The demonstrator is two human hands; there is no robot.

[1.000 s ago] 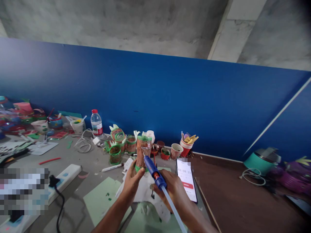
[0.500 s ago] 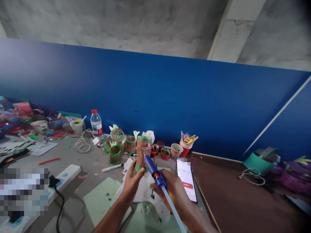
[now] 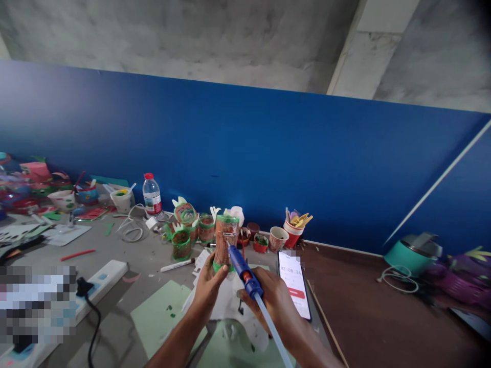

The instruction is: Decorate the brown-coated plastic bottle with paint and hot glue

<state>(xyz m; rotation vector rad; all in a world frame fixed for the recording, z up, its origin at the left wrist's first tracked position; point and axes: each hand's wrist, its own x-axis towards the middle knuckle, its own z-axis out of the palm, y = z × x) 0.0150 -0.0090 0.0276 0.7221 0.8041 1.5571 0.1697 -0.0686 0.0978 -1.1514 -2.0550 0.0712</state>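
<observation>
At lower left lay a power strip (image 3: 100,278) with a black plug in it. Just below centre, the left hand (image 3: 209,286) was clamped round the foot of a brown cup (image 3: 225,239), held upright over white paper (image 3: 229,302). The glue gun (image 3: 244,272) had its nozzle at the cup's side, with the right hand (image 3: 274,301) wrapped tight about its grip. A phone (image 3: 295,283) lay just right of that. I reckoned hot glue might run onto the left thumb, which was very near the nozzle, or string across the phone.

Left hand (image 3: 207,286) grips brown bottle (image 3: 224,240); right hand (image 3: 274,301) presses glue gun (image 3: 243,272) against it
</observation>
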